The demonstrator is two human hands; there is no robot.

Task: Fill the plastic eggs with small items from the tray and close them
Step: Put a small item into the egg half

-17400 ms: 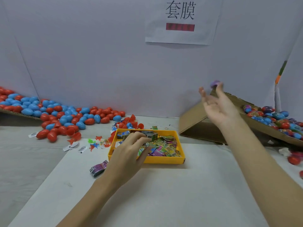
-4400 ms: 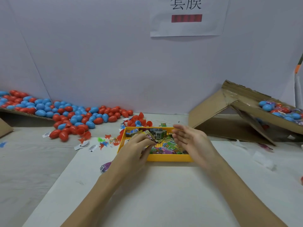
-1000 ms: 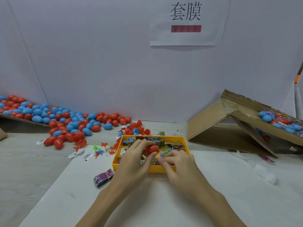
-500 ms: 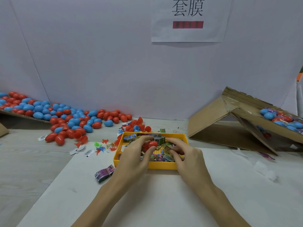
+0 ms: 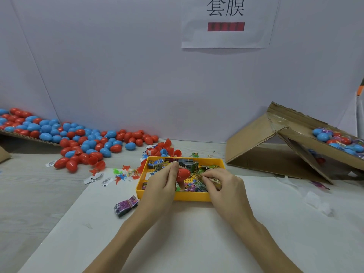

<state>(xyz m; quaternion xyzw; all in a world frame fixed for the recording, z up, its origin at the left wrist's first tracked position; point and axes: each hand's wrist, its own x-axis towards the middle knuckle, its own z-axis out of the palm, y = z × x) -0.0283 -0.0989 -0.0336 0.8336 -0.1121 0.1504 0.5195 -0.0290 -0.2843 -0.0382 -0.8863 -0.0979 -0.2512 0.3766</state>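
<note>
- Head view: shallow rectangular yellow plastic tray (image 5: 178, 196), long axis left-right.
- Left hand (image 5: 160, 187) over the tray, fingers curled around a red plastic egg (image 5: 182, 173), which is tilted up-right.
- Right hand (image 5: 223, 186) over the tray's right half, fingertips pinching a small printed packet (image 5: 215, 181).

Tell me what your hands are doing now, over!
Left hand grips red plastic egg piece over yellow plastic tray. Right hand pinches small printed packet. Nothing blocking.
</note>
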